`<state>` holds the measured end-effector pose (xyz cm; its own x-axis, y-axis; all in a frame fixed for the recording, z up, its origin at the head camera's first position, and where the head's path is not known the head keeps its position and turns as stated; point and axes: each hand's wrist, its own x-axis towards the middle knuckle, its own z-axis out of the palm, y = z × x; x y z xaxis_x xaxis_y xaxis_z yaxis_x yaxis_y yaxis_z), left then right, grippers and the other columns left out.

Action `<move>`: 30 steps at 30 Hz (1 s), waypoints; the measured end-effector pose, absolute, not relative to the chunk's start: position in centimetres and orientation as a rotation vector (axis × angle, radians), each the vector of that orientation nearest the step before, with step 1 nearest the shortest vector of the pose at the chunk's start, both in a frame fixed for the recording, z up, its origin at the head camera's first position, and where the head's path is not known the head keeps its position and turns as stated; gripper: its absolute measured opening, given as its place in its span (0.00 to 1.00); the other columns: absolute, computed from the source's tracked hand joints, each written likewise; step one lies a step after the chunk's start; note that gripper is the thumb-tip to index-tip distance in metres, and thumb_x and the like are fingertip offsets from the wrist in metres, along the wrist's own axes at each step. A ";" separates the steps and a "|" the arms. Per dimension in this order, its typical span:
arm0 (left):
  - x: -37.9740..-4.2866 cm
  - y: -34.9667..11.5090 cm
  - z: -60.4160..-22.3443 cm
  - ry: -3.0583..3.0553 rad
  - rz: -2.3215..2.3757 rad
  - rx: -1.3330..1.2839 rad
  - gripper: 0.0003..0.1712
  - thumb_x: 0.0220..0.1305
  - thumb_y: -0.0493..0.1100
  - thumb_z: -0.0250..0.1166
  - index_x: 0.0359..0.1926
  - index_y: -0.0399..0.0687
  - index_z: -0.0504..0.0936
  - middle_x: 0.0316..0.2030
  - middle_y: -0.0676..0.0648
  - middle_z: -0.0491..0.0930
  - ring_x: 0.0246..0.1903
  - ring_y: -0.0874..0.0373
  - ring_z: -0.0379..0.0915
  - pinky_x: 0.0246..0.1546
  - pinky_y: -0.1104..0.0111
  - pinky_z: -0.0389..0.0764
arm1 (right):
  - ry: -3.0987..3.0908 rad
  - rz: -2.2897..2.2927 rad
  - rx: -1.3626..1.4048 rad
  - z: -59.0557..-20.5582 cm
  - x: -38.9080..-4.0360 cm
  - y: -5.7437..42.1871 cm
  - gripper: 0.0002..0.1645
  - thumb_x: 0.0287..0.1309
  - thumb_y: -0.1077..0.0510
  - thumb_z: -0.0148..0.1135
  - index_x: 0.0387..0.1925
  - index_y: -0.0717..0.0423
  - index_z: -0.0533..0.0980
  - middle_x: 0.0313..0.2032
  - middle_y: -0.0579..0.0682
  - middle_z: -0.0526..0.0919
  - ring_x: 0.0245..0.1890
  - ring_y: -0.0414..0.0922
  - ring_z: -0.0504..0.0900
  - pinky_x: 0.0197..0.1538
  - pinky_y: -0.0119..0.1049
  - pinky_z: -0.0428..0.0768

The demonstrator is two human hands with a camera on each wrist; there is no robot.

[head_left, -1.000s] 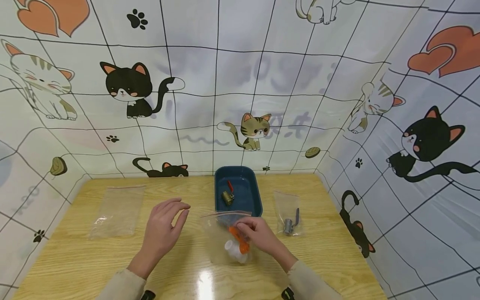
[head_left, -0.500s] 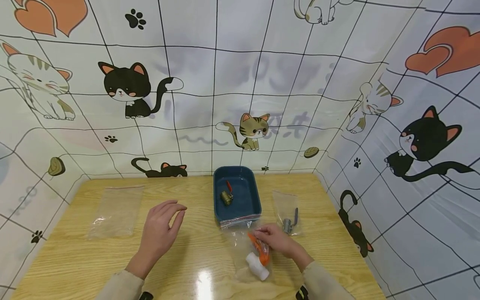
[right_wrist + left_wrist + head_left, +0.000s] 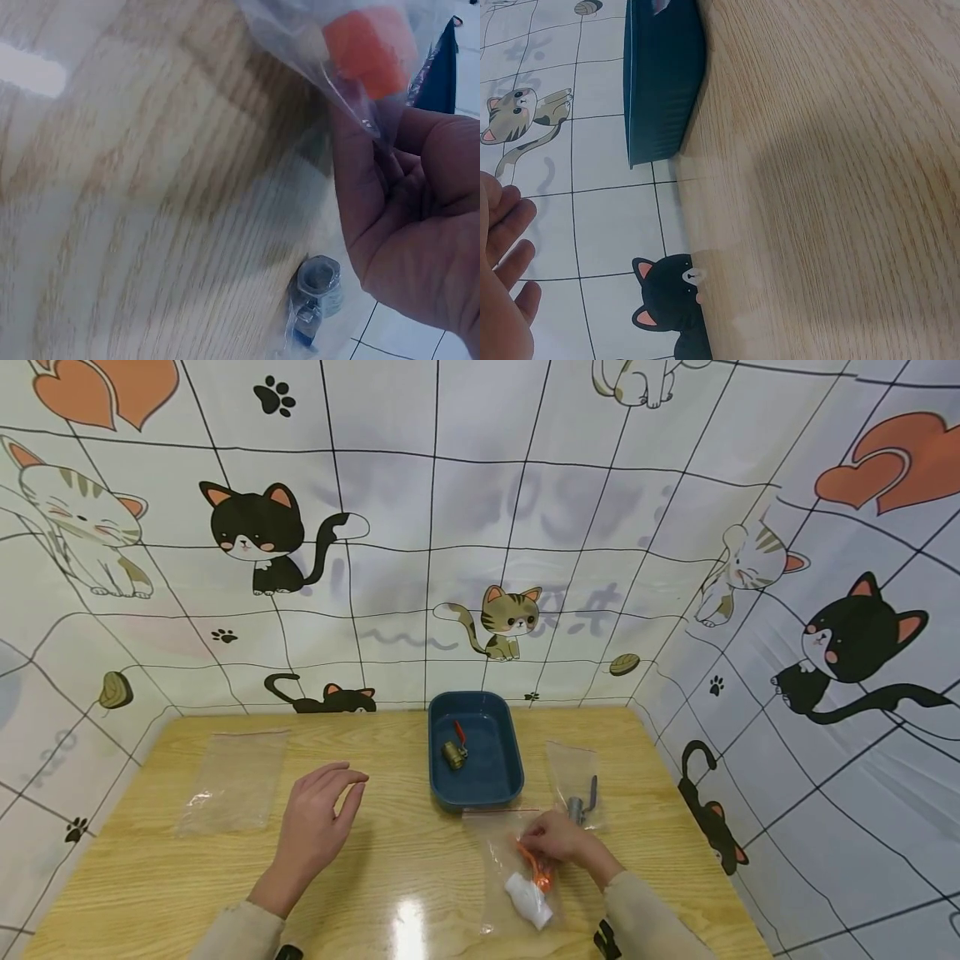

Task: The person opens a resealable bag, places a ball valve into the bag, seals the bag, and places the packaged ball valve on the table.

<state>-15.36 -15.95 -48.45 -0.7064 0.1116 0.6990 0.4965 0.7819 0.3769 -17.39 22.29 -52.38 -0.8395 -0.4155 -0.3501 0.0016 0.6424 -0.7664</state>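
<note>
My right hand (image 3: 562, 839) pinches a see-through zip bag (image 3: 495, 868) just in front of the blue tray. Inside the bag is a white plastic valve (image 3: 528, 900) with an orange handle (image 3: 542, 878). Up close in the right wrist view, the orange part (image 3: 371, 49) shows through the plastic, with thumb and fingers on the bag. My left hand (image 3: 315, 822) hovers over the table with relaxed fingers and holds nothing. In the left wrist view only some fingers of it show at the left edge.
A brass valve (image 3: 453, 756) with a red lever lies in the blue tray (image 3: 480, 800). To the right, a bagged grey valve (image 3: 576, 810) lies close behind my right hand. A flat see-through bag (image 3: 232, 785) lies at left. Cat-print cloth walls surround the table.
My right hand has carried the zip bag rightward and nearer to me, from over the tray's front edge to in front of it. The left hand has stayed nearly still.
</note>
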 end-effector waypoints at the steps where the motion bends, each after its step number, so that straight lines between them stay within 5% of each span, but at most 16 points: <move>1: -15.4 -16.0 -48.5 -2.290 -0.731 -0.450 0.05 0.57 0.36 0.68 0.36 0.46 0.86 0.36 0.46 0.87 0.48 0.45 0.80 0.52 0.48 0.74 | 2.367 -1.077 -0.328 -52.3 -17.4 22.3 0.15 0.65 0.60 0.58 0.26 0.64 0.83 0.14 0.43 0.75 0.13 0.33 0.72 0.18 0.25 0.70; 8: -15.4 -16.2 -48.7 -2.306 -0.729 -0.444 0.05 0.58 0.36 0.68 0.36 0.46 0.86 0.35 0.46 0.87 0.48 0.45 0.80 0.52 0.48 0.73 | 2.510 -1.070 -0.306 -52.2 -17.5 22.2 0.12 0.58 0.65 0.60 0.22 0.67 0.83 0.16 0.58 0.81 0.14 0.37 0.73 0.19 0.27 0.69; 19: -15.5 -16.9 -49.7 -2.396 -0.698 -0.406 0.03 0.58 0.38 0.69 0.35 0.47 0.86 0.35 0.47 0.87 0.47 0.44 0.80 0.51 0.47 0.74 | 2.930 -0.722 -0.118 -51.4 -17.8 21.4 0.07 0.51 0.64 0.63 0.31 0.61 0.84 0.30 0.54 0.86 0.28 0.45 0.82 0.28 0.39 0.79; 30: -15.0 -19.4 -51.7 -2.610 -0.604 -0.351 0.06 0.58 0.37 0.68 0.37 0.47 0.85 0.38 0.45 0.87 0.48 0.42 0.81 0.50 0.45 0.77 | 3.030 -0.698 -0.031 -49.8 -18.6 21.5 0.07 0.56 0.61 0.63 0.35 0.57 0.84 0.31 0.51 0.86 0.26 0.42 0.81 0.27 0.37 0.77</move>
